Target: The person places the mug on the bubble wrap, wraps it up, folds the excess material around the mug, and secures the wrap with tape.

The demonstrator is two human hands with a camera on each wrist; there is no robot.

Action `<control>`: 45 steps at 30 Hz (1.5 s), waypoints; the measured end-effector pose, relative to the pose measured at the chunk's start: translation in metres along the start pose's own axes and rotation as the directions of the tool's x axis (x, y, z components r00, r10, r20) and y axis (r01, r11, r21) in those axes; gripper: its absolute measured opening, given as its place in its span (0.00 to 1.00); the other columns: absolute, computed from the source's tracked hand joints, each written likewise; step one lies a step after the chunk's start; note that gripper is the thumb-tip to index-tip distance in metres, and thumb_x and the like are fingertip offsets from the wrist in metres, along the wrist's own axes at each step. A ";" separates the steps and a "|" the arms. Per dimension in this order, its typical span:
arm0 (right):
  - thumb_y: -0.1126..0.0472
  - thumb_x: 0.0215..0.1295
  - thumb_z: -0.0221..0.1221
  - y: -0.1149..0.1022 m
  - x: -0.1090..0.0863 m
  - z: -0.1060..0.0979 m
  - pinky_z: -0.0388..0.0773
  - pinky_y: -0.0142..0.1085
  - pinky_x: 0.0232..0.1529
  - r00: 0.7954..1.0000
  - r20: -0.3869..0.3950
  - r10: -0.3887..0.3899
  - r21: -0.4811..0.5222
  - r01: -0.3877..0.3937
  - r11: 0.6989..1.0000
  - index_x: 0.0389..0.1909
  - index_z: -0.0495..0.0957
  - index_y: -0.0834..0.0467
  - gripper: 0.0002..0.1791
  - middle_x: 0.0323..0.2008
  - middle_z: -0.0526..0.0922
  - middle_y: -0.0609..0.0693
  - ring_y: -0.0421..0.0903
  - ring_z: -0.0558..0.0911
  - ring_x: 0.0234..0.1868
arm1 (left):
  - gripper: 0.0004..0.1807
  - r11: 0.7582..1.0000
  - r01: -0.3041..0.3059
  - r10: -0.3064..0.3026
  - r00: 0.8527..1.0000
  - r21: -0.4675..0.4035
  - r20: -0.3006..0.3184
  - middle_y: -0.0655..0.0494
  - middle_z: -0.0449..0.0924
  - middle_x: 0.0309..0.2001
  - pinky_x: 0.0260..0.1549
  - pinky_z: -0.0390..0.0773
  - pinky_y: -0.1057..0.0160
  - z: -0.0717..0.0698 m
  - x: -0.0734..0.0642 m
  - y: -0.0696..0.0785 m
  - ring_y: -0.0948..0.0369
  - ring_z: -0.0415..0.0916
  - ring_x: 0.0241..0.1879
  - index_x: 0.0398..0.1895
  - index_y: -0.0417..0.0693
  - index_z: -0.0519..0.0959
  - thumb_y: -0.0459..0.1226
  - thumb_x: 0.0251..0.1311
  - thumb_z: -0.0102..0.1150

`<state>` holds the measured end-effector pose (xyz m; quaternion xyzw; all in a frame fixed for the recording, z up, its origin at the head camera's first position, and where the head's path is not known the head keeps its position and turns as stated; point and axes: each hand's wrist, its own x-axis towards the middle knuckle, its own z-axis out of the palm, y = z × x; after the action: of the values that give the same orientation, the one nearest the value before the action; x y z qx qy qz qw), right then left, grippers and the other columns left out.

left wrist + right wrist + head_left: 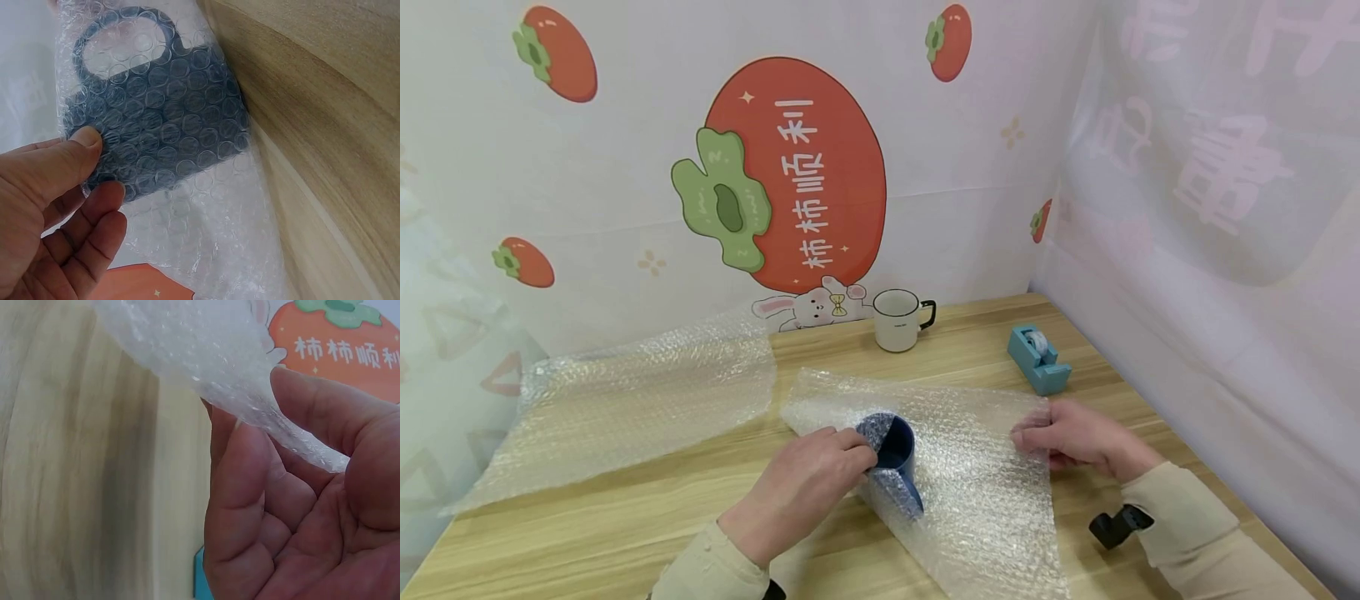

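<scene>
A dark blue mug [904, 450] stands on a sheet of bubble wrap [977, 467], one flap of which is folded over the mug's left side. My left hand [808, 479] pinches that flap against the mug's rim. In the left wrist view the blue mug [156, 119] and its looped handle show through the bubbles, with the left thumb [84, 137] pressed on the wrap. At the sheet's right edge my right hand [1078, 437] holds the wrap, its edge [269, 419] lying between thumb and fingers in the right wrist view.
A second bubble wrap sheet [647, 400] lies on the left of the wooden table [647, 533]. At the back stands a white enamel mug [895, 323] with a black handle. A teal tape dispenser [1037, 360] sits beyond my right hand. Printed cloth [962, 167] hangs behind.
</scene>
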<state>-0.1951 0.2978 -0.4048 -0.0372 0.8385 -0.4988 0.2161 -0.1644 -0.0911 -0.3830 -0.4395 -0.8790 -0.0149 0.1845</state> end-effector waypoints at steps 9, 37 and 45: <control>0.52 0.75 0.61 -0.019 -0.008 0.006 0.76 0.31 0.27 0.997 0.008 -0.077 -0.021 0.077 0.997 0.47 0.86 0.63 0.17 0.40 0.90 0.53 0.40 0.76 0.28 | 0.11 0.999 0.011 -0.012 1.000 -0.031 -0.014 0.58 0.84 0.45 0.37 0.83 0.67 0.000 -0.001 0.000 0.62 0.82 0.40 0.40 0.54 0.88 0.31 0.57 0.73; 0.46 0.79 0.55 -0.095 -0.018 0.040 0.79 0.35 0.32 0.983 0.008 -0.183 -0.060 0.183 0.981 0.36 0.85 0.61 0.22 0.40 0.88 0.53 0.46 0.82 0.37 | 0.09 1.000 -0.007 0.007 1.000 -0.026 0.006 0.60 0.84 0.43 0.37 0.82 0.65 -0.002 -0.001 -0.002 0.61 0.81 0.39 0.39 0.54 0.87 0.30 0.60 0.70; 0.45 0.78 0.56 -0.109 -0.013 0.055 0.82 0.38 0.37 0.986 -0.039 -0.165 -0.036 0.164 0.986 0.49 0.88 0.60 0.23 0.46 0.90 0.55 0.46 0.85 0.40 | 0.09 0.999 -0.008 0.009 1.000 -0.032 0.017 0.60 0.83 0.43 0.38 0.82 0.65 -0.003 -0.001 -0.002 0.61 0.80 0.39 0.39 0.54 0.87 0.30 0.62 0.68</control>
<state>-0.1778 0.2023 -0.3301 -0.0993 0.8448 -0.5020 0.1561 -0.1648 -0.0941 -0.3800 -0.4463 -0.8783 -0.0242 0.1700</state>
